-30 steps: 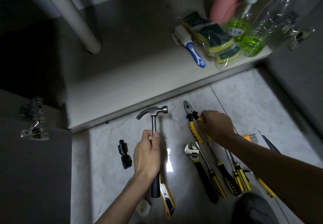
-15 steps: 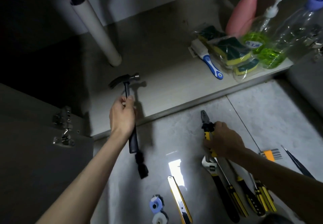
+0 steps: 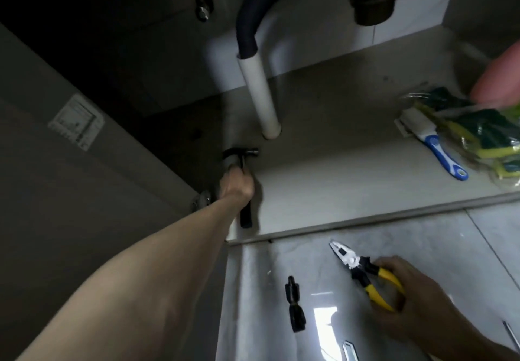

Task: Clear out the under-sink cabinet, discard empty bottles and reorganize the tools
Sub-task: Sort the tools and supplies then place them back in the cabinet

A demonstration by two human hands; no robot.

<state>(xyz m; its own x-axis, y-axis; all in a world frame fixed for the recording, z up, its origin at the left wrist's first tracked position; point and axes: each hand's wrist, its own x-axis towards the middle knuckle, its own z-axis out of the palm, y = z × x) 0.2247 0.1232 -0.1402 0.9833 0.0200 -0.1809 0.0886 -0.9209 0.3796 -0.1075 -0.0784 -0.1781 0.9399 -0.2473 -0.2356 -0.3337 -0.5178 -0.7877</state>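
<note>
My left hand [image 3: 237, 189] is shut on a claw hammer [image 3: 244, 157] with a black handle. It holds the hammer over the left part of the cabinet floor [image 3: 351, 175], near the white drain pipe [image 3: 260, 93]. My right hand [image 3: 408, 298] grips the yellow handles of a pair of pliers [image 3: 363, 272] just above the marble floor [image 3: 422, 237] in front of the cabinet. The pliers' jaws point up and left.
A blue-handled brush [image 3: 439, 155] and bagged green-yellow sponges [image 3: 484, 132] lie at the cabinet's right, below a blurred pink bottle [image 3: 498, 85]. A small black tool [image 3: 294, 307] and a utility knife tip [image 3: 349, 349] lie on the floor. The open cabinet door [image 3: 70, 163] stands left.
My left hand carried the hammer from the floor into the cabinet, toward the pipe. My right hand lifted the pliers off the row of tools. The view tilted upward.
</note>
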